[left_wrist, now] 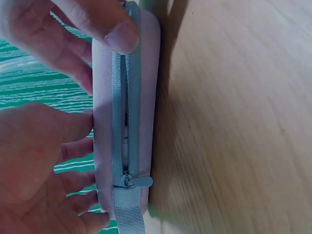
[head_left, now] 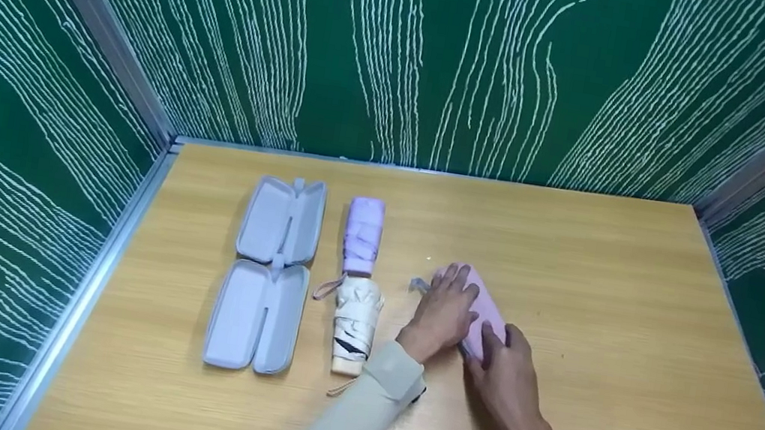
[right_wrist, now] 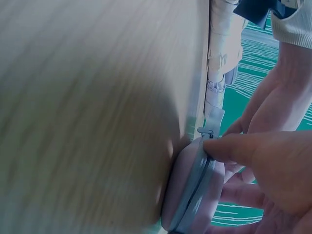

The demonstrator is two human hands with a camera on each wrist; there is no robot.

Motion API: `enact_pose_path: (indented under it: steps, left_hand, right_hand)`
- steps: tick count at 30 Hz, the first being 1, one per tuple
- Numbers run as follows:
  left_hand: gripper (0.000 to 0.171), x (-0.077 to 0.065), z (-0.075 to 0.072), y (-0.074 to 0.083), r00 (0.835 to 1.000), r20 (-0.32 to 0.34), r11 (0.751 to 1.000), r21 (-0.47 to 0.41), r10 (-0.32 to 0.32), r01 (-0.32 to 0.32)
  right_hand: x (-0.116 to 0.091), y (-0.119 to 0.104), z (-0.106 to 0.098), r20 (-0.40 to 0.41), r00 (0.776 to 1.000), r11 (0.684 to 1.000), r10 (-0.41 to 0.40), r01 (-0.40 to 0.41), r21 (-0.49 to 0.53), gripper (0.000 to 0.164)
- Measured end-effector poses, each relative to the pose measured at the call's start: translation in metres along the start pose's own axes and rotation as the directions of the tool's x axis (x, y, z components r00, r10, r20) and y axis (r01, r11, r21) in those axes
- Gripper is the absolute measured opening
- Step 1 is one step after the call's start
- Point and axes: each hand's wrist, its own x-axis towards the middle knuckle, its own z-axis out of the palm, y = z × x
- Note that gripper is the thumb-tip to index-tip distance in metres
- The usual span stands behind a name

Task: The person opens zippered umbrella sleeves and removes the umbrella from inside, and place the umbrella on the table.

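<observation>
A pink zip case [head_left: 487, 312] with a grey-blue zipper lies at a slant on the table. My left hand [head_left: 444, 309] rests on its upper face with the fingers spread. My right hand [head_left: 511, 382] grips the near end, its thumb on the zippered side and its fingers on the upper face. The zipper [left_wrist: 117, 112] shows a narrow gap in the left wrist view. Its metal pull [left_wrist: 140, 182] sits beside a ribbed grey strap [left_wrist: 129, 209] at the other end. What the case contains is hidden.
Left of my hands, a folded purple umbrella [head_left: 363, 231] and a folded cream umbrella [head_left: 358, 314] lie end to end. Farther left are two opened grey-blue cases [head_left: 268, 221], one behind the other. Green panels with white lines [head_left: 372, 31] enclose the wooden table [head_left: 615, 280].
</observation>
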Motion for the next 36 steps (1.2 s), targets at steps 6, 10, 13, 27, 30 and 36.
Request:
enact_pose_path:
  steps: [6,10,13,27,30,36]
  left_hand:
    - [0.047,-0.001,0.000,0.001,1.000,0.025,1.000,0.013,0.006,-0.006]
    - [0.046,0.000,0.002,0.001,1.000,0.017,0.999,0.032,0.007,-0.007]
    - [0.046,0.001,0.003,0.001,1.000,0.008,0.999,0.036,0.014,-0.015]
    - [0.046,0.005,-0.001,-0.005,0.997,0.036,0.997,-0.039,0.066,-0.065]
    - [0.046,0.005,-0.001,-0.005,0.996,0.033,0.996,-0.040,0.077,-0.076]
    - [0.047,0.005,-0.001,-0.006,0.996,0.014,0.994,-0.071,0.087,-0.086]
  right_hand:
    - [-0.002,-0.004,0.002,0.036,0.999,0.999,0.037,-0.037,-0.019,0.059]
    - [-0.003,-0.006,0.004,0.008,1.000,0.999,0.028,-0.028,-0.026,0.059]
    - [-0.004,-0.008,0.007,0.000,1.000,0.999,0.025,-0.025,-0.025,0.060]
    - [-0.008,-0.018,0.015,-0.152,0.986,0.996,-0.073,0.063,-0.068,0.057]
    - [-0.008,-0.019,0.016,-0.170,0.981,0.994,-0.095,0.083,-0.077,0.058]
    - [-0.008,-0.022,0.018,-0.196,0.975,0.993,-0.101,0.087,-0.081,0.057]
